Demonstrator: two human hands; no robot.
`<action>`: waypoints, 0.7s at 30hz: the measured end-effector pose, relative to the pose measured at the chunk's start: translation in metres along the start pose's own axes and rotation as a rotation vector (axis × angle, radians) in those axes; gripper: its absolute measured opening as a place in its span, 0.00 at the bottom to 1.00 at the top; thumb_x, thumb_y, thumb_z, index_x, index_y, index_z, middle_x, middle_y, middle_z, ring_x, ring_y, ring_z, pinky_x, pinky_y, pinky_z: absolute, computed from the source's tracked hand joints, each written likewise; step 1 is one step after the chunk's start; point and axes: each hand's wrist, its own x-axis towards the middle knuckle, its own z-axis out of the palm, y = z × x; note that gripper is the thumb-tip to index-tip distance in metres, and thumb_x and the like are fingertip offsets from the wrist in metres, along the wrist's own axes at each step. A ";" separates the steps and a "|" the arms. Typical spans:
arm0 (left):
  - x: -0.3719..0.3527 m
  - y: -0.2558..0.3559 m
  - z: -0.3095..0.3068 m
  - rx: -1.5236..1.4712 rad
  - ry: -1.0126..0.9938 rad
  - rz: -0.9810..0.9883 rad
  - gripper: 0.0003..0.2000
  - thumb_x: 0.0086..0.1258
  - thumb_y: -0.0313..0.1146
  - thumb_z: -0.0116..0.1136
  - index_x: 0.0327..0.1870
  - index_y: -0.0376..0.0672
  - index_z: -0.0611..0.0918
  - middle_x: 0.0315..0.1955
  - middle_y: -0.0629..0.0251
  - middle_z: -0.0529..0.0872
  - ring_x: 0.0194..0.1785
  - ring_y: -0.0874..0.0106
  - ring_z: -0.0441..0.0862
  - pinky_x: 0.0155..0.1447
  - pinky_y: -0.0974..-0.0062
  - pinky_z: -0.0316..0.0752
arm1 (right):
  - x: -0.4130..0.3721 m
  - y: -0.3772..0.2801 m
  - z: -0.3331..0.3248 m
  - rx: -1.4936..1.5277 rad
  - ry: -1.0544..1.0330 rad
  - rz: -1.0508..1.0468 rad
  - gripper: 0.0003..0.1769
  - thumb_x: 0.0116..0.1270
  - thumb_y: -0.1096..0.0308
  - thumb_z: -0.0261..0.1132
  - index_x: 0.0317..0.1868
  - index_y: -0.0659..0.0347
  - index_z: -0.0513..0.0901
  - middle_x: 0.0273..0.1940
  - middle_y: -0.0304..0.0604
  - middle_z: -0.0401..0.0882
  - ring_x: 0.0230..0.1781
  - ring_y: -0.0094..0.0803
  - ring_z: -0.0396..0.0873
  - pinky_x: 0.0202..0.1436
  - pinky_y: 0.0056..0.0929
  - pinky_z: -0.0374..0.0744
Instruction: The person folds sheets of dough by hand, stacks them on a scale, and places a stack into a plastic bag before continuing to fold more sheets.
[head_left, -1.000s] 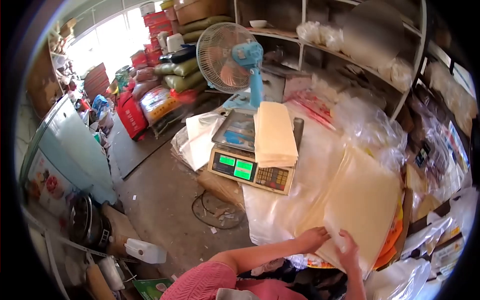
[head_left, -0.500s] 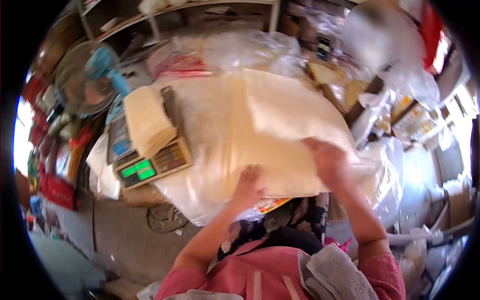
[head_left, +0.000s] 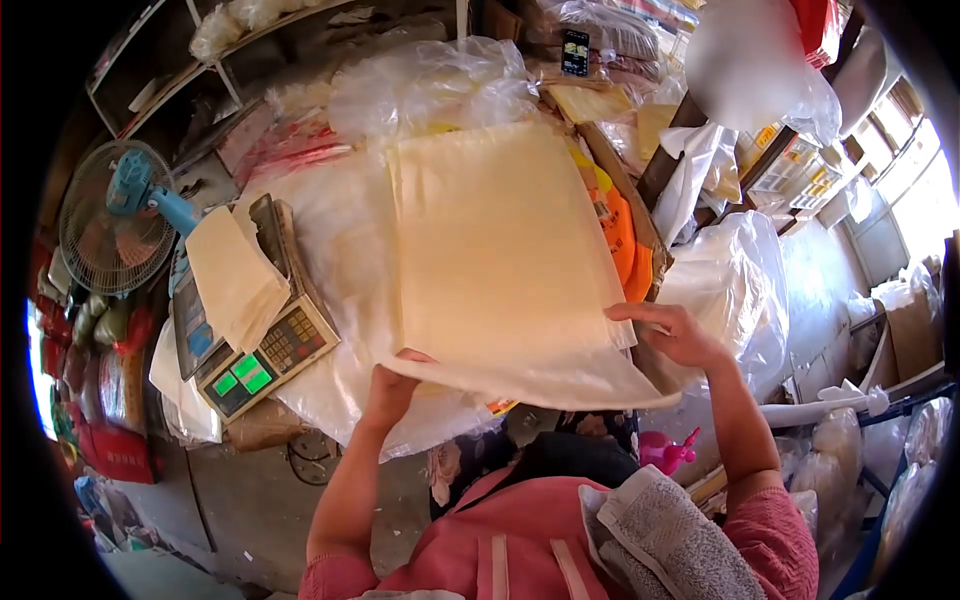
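A stack of cream-coloured sheets (head_left: 500,230), thin and slightly see-through, lies on the table in front of me. Its near edge is lifted and curls upward. My left hand (head_left: 390,392) pinches the near left corner, with the thumb on top. At the right edge, my right hand (head_left: 682,336) touches the sheets with its index finger stretched out; its other fingers are partly hidden. Left of the stack stands a digital scale (head_left: 285,345) with a green display, and a smaller pile of cream sheets (head_left: 235,275) rests on it.
A blue fan (head_left: 128,190) stands at the left. Orange plastic packaging (head_left: 622,235) lies along the stack's right side. Clear plastic film (head_left: 440,85) is heaped at the back, near a phone (head_left: 576,52). More clear film (head_left: 735,290) hangs at the right.
The upper sheet, folded over and blurred before, now lies flat across the stack. My left hand has closed on the near left corner, which is raised. The view has shifted somewhat.
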 end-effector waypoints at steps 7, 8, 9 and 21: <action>0.046 0.006 -0.013 -0.055 0.271 -0.149 0.10 0.66 0.31 0.60 0.41 0.33 0.79 0.32 0.68 0.84 0.32 0.79 0.79 0.40 0.78 0.75 | 0.017 0.066 0.025 -0.127 0.249 0.070 0.18 0.59 0.67 0.67 0.49 0.64 0.79 0.42 0.45 0.82 0.45 0.32 0.79 0.51 0.29 0.75; 0.059 0.009 -0.013 -0.066 0.314 -0.121 0.10 0.66 0.32 0.60 0.41 0.33 0.79 0.31 0.67 0.84 0.32 0.79 0.79 0.39 0.79 0.75 | 0.033 0.069 0.027 0.033 0.356 0.170 0.16 0.60 0.66 0.67 0.45 0.66 0.80 0.37 0.44 0.82 0.40 0.29 0.79 0.46 0.28 0.76; 0.072 0.014 -0.010 -0.077 0.356 -0.093 0.10 0.66 0.32 0.60 0.41 0.34 0.79 0.30 0.67 0.84 0.31 0.80 0.79 0.38 0.79 0.74 | 0.049 0.072 0.029 0.194 0.461 0.270 0.14 0.61 0.64 0.66 0.41 0.68 0.80 0.32 0.42 0.82 0.35 0.27 0.80 0.42 0.28 0.76; 0.078 0.015 0.049 1.229 0.148 0.386 0.35 0.62 0.54 0.59 0.68 0.49 0.66 0.70 0.57 0.60 0.74 0.55 0.50 0.71 0.42 0.44 | 0.116 0.109 0.051 -0.191 0.703 0.439 0.15 0.60 0.62 0.63 0.34 0.68 0.73 0.26 0.52 0.75 0.29 0.44 0.76 0.34 0.38 0.72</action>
